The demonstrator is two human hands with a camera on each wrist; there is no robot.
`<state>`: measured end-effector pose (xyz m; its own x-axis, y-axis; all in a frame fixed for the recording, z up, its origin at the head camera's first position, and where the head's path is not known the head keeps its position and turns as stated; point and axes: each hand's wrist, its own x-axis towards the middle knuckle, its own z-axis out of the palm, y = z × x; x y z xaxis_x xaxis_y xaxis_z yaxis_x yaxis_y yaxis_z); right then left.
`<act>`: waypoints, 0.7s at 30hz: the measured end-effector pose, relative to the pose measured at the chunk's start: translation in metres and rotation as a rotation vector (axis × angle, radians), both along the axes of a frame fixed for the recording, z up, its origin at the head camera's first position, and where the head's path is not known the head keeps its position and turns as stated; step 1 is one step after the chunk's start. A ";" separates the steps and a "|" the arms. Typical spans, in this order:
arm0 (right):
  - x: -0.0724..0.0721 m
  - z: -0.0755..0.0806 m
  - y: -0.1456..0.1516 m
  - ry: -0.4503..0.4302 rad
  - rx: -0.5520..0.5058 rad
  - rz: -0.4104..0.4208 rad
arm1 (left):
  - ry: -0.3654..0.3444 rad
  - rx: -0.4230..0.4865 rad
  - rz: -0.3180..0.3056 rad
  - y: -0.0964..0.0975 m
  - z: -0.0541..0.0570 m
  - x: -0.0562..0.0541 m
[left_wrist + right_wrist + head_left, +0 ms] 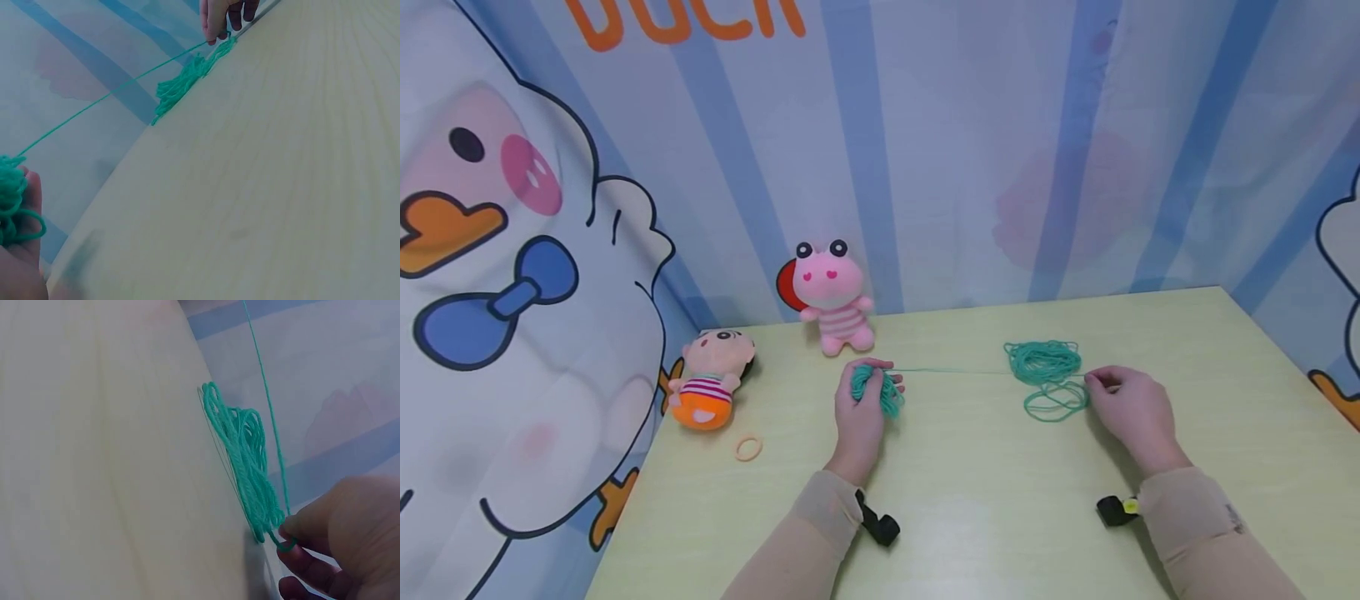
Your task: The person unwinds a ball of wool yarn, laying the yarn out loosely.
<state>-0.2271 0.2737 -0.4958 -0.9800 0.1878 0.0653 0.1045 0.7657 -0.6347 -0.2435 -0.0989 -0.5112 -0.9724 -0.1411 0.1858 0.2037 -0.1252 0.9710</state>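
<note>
My left hand grips a small bundle of green yarn, its loops showing between thumb and fingers. From that bundle a single strand runs taut across to my right hand. The right thumb and fingertips pinch the strand, as the right wrist view shows close up. Just left of the right hand lies a larger heap of looped green yarn on the table, with looser loops spread at its near side. In the right wrist view this loose yarn reaches up to the pinching fingertips.
A pink striped plush toy sits at the table's back edge, before the striped curtain. Further left are a plush doll in orange pants and a light orange ring. The pale wooden table extends toward me.
</note>
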 end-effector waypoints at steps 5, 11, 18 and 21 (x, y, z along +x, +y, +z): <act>-0.001 -0.002 -0.001 -0.063 0.050 0.054 | 0.012 0.041 -0.103 0.001 -0.001 0.000; -0.001 -0.001 -0.007 -0.018 0.077 0.075 | 0.025 0.070 -0.155 0.003 -0.001 0.001; 0.005 0.015 -0.051 0.230 0.040 0.204 | 0.024 0.062 -0.207 0.003 0.001 0.003; 0.006 0.015 -0.081 0.265 0.030 0.334 | 0.019 0.056 -0.225 0.003 0.001 0.004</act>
<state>-0.2215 0.1931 -0.4806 -0.9353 -0.1430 0.3238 -0.3163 0.7481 -0.5833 -0.2398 -0.0961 -0.5102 -0.9770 0.0683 0.2020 0.1824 -0.2230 0.9576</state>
